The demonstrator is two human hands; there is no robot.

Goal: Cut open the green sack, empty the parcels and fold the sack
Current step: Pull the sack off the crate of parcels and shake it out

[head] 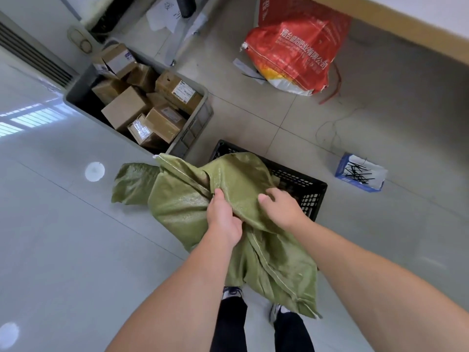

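Bare forearms (pixel 368 273), black trousers (pixel 229 326), and dark-and-white sneakers (pixel 275 309) with white soles.

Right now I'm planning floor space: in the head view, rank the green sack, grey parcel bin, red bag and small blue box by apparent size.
1. green sack, though it is nearest the camera, so that flatters it
2. grey parcel bin
3. red bag, close to the bin, so that order is unsure
4. small blue box

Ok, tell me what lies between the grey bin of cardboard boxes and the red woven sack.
Head view: only bare tiled floor between grey bin and red woven sack.
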